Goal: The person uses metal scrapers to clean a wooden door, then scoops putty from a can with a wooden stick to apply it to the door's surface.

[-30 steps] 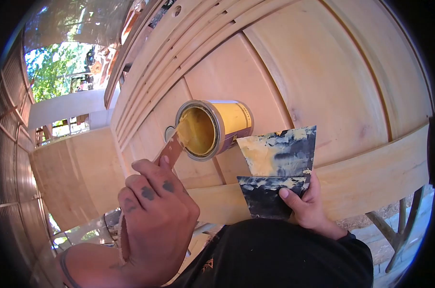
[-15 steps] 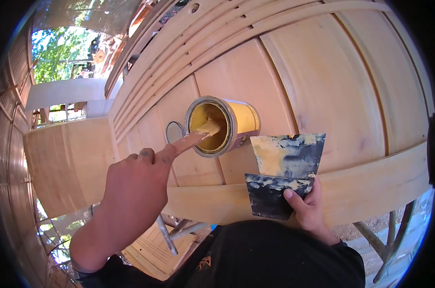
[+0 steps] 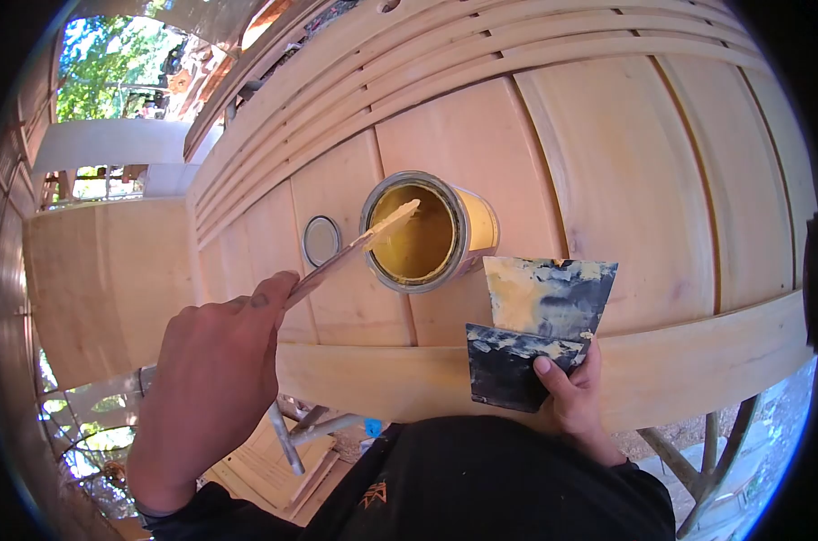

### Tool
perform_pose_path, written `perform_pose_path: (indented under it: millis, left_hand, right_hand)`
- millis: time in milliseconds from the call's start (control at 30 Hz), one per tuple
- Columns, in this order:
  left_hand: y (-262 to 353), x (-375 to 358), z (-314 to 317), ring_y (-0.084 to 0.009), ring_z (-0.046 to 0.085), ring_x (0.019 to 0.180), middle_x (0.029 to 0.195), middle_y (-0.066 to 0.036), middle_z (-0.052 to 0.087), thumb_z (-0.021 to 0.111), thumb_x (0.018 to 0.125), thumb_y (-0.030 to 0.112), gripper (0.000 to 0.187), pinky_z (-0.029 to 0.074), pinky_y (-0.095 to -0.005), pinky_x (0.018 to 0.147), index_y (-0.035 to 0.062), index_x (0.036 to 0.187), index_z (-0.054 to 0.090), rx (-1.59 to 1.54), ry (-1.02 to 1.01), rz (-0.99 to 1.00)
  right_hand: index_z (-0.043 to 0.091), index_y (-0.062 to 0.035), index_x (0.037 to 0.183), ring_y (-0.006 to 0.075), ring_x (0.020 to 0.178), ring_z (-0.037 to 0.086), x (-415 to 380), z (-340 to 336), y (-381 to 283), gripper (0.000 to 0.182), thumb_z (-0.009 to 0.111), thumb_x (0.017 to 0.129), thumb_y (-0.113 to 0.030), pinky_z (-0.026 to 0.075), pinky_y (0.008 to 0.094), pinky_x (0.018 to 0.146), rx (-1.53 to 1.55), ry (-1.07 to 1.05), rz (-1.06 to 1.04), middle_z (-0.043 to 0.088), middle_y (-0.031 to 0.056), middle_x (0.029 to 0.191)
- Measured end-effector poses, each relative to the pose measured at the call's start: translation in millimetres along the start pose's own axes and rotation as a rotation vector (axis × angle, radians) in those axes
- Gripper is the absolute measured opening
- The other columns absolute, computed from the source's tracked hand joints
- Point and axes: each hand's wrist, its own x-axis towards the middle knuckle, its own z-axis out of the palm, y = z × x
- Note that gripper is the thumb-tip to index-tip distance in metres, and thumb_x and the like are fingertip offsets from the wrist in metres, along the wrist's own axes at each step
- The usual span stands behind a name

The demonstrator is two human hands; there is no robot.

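Observation:
My left hand (image 3: 218, 374) is closed around a flat wooden stick (image 3: 332, 270) that slants over the mouth of a yellow metal can (image 3: 478, 233). Pale yellow paste coats the stick's tip, at the can's opening. The can's inner wall is smeared with the same paste. In my right hand (image 3: 575, 395) are two putty spreaders, pinched under the thumb: a larger blade (image 3: 553, 293) with cream paste and dark smears, and a smaller black blade (image 3: 517, 370) overlapping its lower edge.
The can rests on a pale slatted wooden panel (image 3: 607, 162), with a round lid (image 3: 321, 241) beside it. A wooden board (image 3: 111, 288) lies at the left. Support legs (image 3: 284, 439) and stacked wooden panels (image 3: 269, 473) show below.
My left hand has drawn back left, lifting the stick's pasted end from deep inside the can to its mouth. My right hand keeps both spreaders nearly still.

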Motion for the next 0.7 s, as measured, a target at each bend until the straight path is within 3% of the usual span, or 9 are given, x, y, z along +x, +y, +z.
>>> perform_pose_path:
  millis: [300, 500, 700]
  left_hand:
    - [-15.3, 8.0, -4.6, -0.0318, 0.057, 0.062, 0.069, -0.018, 0.056, 0.049, 0.082, -0.001, 0.033, 0.045, -0.0401, 0.059, 0.0028, 0.115, 0.052, -0.275, -0.207, -0.029]
    - [-21.0, 12.2, 9.3, -0.0337, 0.055, 0.078, 0.085, -0.019, 0.054, 0.055, 0.081, 0.001, 0.036, 0.046, -0.0393, 0.069, 0.0048, 0.116, 0.053, -0.097, -0.039, 0.115]
    - [-20.5, 12.2, 9.9, -0.0342, 0.054, 0.079, 0.087, -0.017, 0.053, 0.057, 0.079, 0.001, 0.037, 0.045, -0.04, 0.069, 0.0063, 0.116, 0.054, -0.171, -0.095, 0.04]
  right_hand:
    - [0.038, -0.0032, 0.122, 0.0187, 0.106, 0.05, 4.1, 2.9, -10.4, 0.05, 0.061, 0.078, 0.004, 0.037, 0.0339, 0.095, 0.075, 0.198, 0.001, 0.052, 0.0091, 0.114]
    - [0.035, -0.0021, 0.126, 0.0196, 0.107, 0.049, 18.3, -0.1, -21.9, 0.055, 0.061, 0.077, 0.004, 0.035, 0.0347, 0.097, 0.02, 0.208, -0.051, 0.051, 0.0099, 0.116]
    - [0.037, 0.0006, 0.125, 0.0225, 0.106, 0.051, 33.6, 13.3, -29.7, 0.058, 0.063, 0.073, -0.001, 0.037, 0.0357, 0.096, -0.018, 0.242, -0.014, 0.052, 0.0118, 0.114]
